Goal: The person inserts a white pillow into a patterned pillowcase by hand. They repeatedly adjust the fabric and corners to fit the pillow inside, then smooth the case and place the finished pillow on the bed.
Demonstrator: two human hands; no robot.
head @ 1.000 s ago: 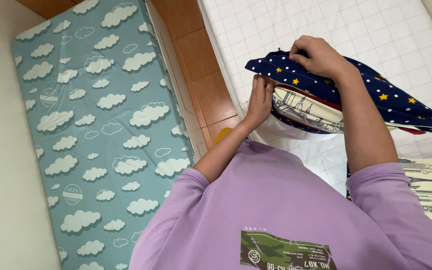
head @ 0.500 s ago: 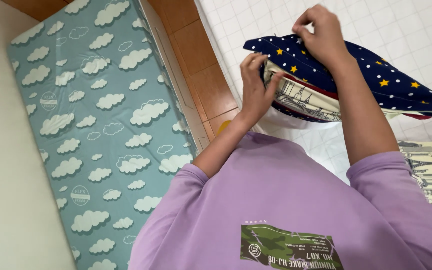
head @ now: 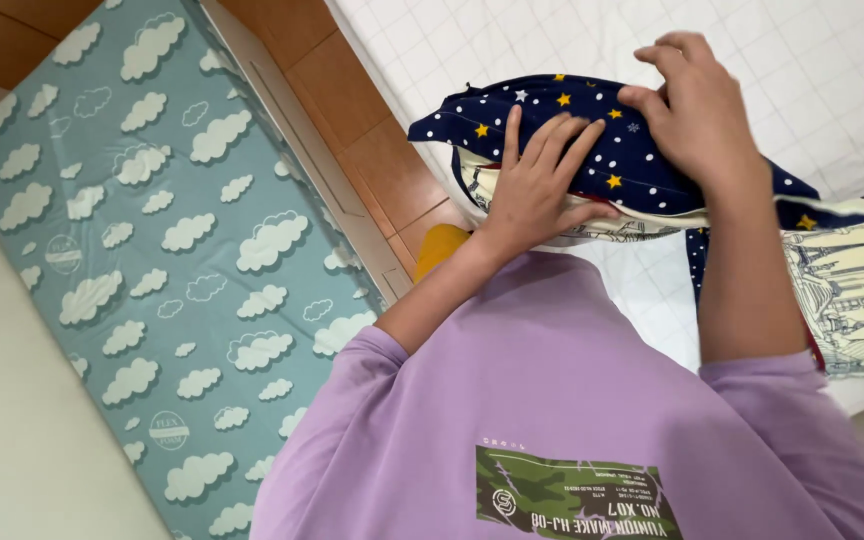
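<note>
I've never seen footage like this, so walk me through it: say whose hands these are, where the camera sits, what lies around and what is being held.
No machine here: a person in a purple shirt wears a camera on the head, looking down. Left hand lies flat on a navy star-patterned cloth; right hand grips its upper edge. Under it is cream fabric printed with buildings, on a white quilted bed. Left of the bed, a teal cloud-patterned mat lies on the floor.

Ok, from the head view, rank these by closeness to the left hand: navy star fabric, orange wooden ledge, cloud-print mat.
1. Navy star fabric: right under the left hand, which lies flat on it.
2. Orange wooden ledge: just left of the hand, beside the white quilted bed.
3. Cloud-print mat: farthest, beyond the ledge on the left.
</note>
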